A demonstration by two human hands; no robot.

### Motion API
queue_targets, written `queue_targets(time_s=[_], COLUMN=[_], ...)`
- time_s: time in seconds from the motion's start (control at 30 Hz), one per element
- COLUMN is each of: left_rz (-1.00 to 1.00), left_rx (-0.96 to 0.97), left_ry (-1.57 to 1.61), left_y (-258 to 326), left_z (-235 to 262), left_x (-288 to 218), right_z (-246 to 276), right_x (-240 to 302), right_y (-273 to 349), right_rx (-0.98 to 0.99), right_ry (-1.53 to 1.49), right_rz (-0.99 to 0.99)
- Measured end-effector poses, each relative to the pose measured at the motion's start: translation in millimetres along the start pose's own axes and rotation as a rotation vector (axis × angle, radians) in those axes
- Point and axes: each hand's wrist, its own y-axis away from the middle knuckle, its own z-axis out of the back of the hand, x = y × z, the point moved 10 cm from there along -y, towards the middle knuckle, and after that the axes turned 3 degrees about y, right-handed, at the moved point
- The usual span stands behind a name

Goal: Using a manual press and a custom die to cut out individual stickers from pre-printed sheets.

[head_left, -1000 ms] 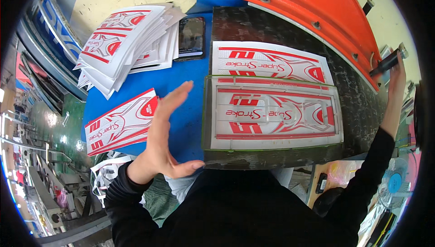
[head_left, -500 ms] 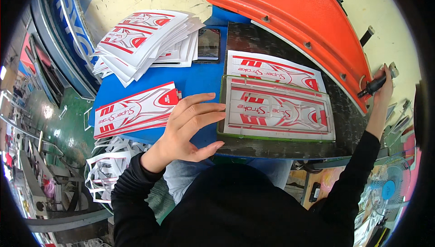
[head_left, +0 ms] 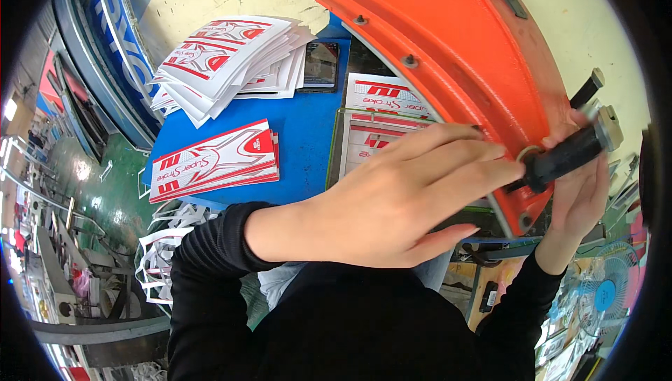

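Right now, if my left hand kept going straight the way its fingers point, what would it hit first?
Most likely the black handle that your right hand grips at the orange press arm. Your left hand points right at it, fingertips nearly touching, though depth is unclear.

Your left hand hovers over the sheets on the desk; your right hand grips the handle at right.

left hand flat, right hand gripping
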Motion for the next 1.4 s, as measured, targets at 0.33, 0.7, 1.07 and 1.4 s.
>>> queue_targets(time_s=[0.33,0.7,1.07,1.4], left_rz=[-0.345,-0.100,-0.179,-0.265], left_rx=[-0.353,-0.047,0.071,0.059], left_ry=[-0.459,-0.309,-0.525,-0.393], left_y=[-12,-13,-9,2], left_z=[33,106,95,103], left_x=[-41,-36,-41,-30], right_z=[66,96,81,92], right_x=[71,45,34,29], right_y=[-21,-31,-22,-22], right_rx=[-0.706,-0.470,-0.404,-0.409], right_ry=[1.970,1.148,1.091,1.119], right_rz=[0.535,0.703,0.676,0.677])
